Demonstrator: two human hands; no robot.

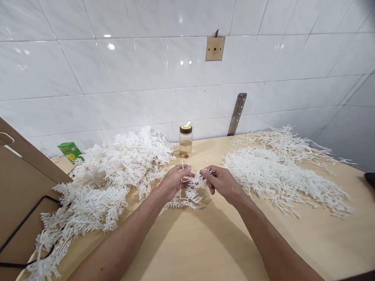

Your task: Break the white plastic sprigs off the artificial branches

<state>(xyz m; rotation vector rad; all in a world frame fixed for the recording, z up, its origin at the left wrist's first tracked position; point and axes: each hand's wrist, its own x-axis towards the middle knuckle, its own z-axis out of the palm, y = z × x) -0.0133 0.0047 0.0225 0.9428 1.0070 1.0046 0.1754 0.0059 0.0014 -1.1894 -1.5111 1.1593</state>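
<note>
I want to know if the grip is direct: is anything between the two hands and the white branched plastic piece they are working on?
Nothing visible. The left hand and right hand both pinch the white branched piece directly, above the table. The jar stands behind it, apart.

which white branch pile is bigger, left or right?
The left pile: heaped and thick, running toward the cardboard box. The right pile lies flat and sparse.

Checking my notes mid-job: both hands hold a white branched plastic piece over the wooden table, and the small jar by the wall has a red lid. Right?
Not quite. In the head view the jar by the wall has a yellow lid with a dark band, not red. The rest holds: the left hand and right hand both hold the white branched plastic piece over the wooden table.
</note>
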